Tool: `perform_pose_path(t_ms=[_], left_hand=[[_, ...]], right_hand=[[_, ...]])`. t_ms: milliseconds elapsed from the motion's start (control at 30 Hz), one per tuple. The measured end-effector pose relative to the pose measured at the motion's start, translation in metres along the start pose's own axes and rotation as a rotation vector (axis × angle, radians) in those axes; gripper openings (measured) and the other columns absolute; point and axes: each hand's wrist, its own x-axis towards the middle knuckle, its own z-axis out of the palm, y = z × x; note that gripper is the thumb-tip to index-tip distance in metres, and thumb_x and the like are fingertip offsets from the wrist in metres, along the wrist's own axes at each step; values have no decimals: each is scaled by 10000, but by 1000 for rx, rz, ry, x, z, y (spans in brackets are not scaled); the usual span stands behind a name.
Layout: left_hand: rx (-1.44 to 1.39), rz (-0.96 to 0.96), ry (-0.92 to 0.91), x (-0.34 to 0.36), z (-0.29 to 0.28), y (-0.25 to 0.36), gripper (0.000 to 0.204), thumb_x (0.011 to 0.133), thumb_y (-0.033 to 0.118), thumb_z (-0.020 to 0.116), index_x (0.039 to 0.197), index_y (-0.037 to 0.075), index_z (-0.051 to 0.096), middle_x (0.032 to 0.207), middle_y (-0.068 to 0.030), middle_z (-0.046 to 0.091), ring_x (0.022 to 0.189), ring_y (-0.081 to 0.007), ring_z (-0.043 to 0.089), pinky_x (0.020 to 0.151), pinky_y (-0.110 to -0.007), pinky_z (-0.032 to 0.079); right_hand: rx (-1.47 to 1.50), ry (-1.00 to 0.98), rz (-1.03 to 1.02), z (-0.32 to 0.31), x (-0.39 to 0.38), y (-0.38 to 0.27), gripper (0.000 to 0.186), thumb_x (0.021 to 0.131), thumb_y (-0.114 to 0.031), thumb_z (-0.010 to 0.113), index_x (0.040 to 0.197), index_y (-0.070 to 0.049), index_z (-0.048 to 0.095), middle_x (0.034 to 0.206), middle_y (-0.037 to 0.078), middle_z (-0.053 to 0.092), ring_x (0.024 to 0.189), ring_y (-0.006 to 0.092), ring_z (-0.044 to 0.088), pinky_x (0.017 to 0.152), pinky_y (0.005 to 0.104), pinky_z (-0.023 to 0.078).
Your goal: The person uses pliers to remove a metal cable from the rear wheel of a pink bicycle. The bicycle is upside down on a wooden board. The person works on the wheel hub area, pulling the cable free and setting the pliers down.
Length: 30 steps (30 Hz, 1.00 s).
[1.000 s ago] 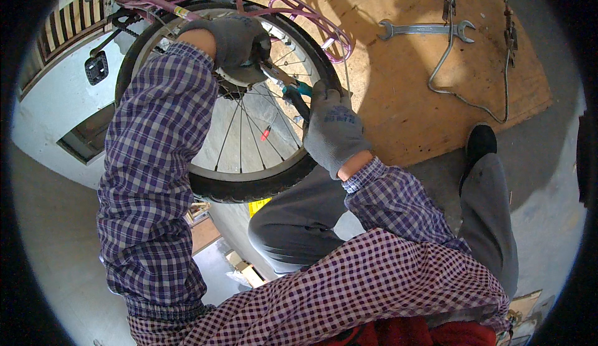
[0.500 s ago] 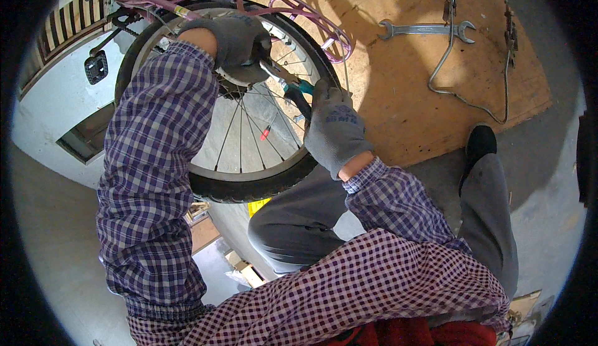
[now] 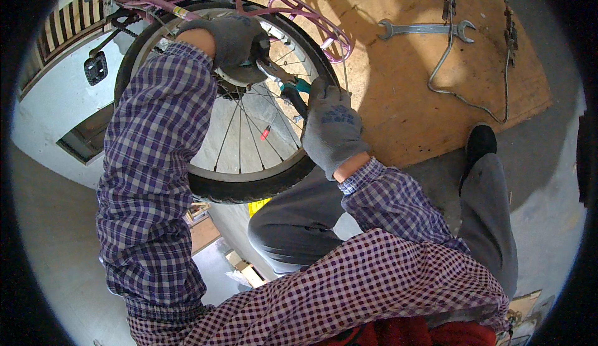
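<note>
My right hand (image 3: pixel 335 125), in a grey work glove, is closed round the black and teal handles of a pair of pliers (image 3: pixel 301 86). The pliers' metal jaws point left, toward my left hand (image 3: pixel 240 47), also gloved in grey. That hand is curled over the middle of a bicycle wheel (image 3: pixel 240 187), near the hub; what its fingers grip there is hidden. Thin spokes run out below both hands to a silver rim and black tyre. Above the wheel curves the pink tube of the bicycle's rear rack (image 3: pixel 299 8).
A double open-ended wrench (image 3: pixel 423 29) and a bent metal rod (image 3: pixel 438 75) lie on the wooden board (image 3: pixel 398 109) at right. A black pedal (image 3: pixel 96 69) sticks out at far left. One small red piece (image 3: pixel 266 133) shows through the spokes. My bent knee (image 3: pixel 293 227) is close below the tyre.
My right hand and the pliers have shifted very slightly to the left. The left hand stays by the hub, nearly still.
</note>
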Motion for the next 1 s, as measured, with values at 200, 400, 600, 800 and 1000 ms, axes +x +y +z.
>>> perform_pose_path(t_ms=[200,400,600,800,1000], left_hand=[[-53,-17,-37,-3,-5,3,443,729,18,747,1155,138,768,1156,-115,758,1092,-331,721,962,-424,567],[-1,-7,-55,1,-2,-1,484,796,10,702,1256,158,727,1254,-142,725,1180,-339,687,1026,-457,544],[9,42,36,6,10,-13,463,747,13,726,1194,135,736,1212,-148,720,1141,-365,690,1000,-460,552],[13,9,69,2,7,-8,440,737,32,766,1164,136,752,1155,-146,736,1103,-373,704,978,-450,565],[13,3,15,-6,-3,4,423,773,57,774,1187,141,747,1197,-141,738,1122,-359,709,980,-436,568]], right_hand=[[-51,40,-2,0,0,-6,893,790,-352,840,1453,104,453,1134,200,630,1011,323,645,796,426,571],[-66,53,1,12,-4,-4,776,828,-315,793,1438,61,498,1114,188,642,990,324,662,788,412,571],[357,-209,-50,-4,16,16,459,882,-235,707,1260,19,644,972,170,721,853,251,721,725,391,565],[1277,-883,201,-16,32,51,307,871,-207,805,1095,-7,744,848,63,735,678,125,648,598,274,510],[1011,-794,204,-8,18,55,340,813,-242,806,1073,-37,728,790,59,705,670,139,614,665,309,502]])
